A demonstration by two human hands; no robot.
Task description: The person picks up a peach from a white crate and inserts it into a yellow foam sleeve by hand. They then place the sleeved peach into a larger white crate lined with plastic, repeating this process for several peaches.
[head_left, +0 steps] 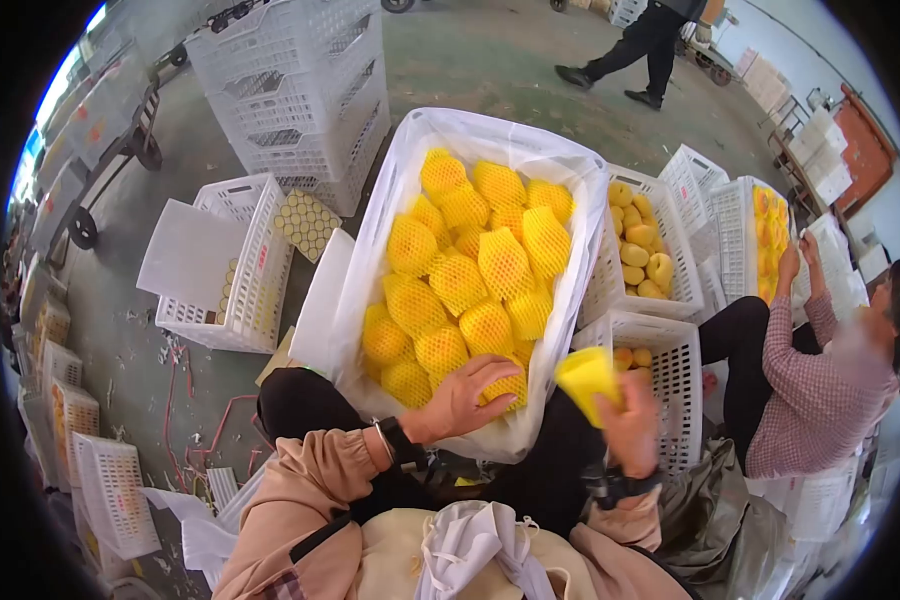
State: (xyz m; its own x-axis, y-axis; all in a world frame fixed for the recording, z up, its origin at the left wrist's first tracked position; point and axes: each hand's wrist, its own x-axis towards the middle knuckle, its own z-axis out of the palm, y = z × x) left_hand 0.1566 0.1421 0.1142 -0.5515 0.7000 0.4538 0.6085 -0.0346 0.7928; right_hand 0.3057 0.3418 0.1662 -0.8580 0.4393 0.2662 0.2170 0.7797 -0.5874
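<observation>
A white crate (598, 172) lined with thin white sheeting stands between my knees, filled with yellow peaches (457, 282) in yellow foam nets. At its near end my left hand (462, 402) curls around a netted peach (508, 386), thumb and fingers on either side of it. My right hand (632, 420), smeared by motion, is raised outside the crate's right edge. Its fingers are closed on a yellow foam net (588, 382), which looks flattened; whether anything is inside cannot be made out.
To the right stand a crate of bare peaches (642, 240) and another crate (658, 328) with a few peaches. Beyond them a seated person (830, 380) works at a crate of netted fruit. Stacked crates (295, 95) and an open crate (232, 290) are at left. Someone walks behind.
</observation>
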